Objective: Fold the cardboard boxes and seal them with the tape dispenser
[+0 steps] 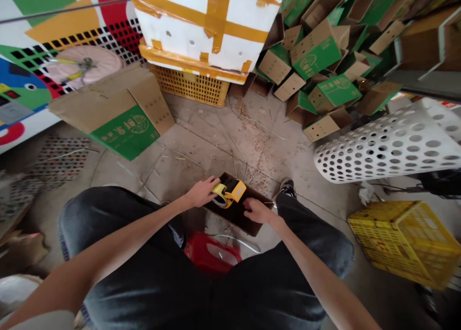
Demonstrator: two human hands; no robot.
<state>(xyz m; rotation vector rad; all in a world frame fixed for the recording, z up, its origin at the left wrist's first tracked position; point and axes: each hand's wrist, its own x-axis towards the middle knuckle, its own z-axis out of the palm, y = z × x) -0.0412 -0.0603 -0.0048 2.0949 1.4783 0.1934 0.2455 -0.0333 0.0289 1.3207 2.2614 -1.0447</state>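
Observation:
A brown cardboard box rests between my knees, low in the head view. My left hand grips a yellow tape dispenser with a roll of yellow tape, and the dispenser is pressed against the box's top. My right hand lies on the box just right of the dispenser, fingers curled down on the cardboard and holding it steady. I sit on a red stool, which shows between my dark trousers.
A folded green-and-brown carton leans at left. A white foam box taped yellow sits on a yellow crate. Many green cartons are piled at the back right. A white perforated sheet and a yellow basket stand at right.

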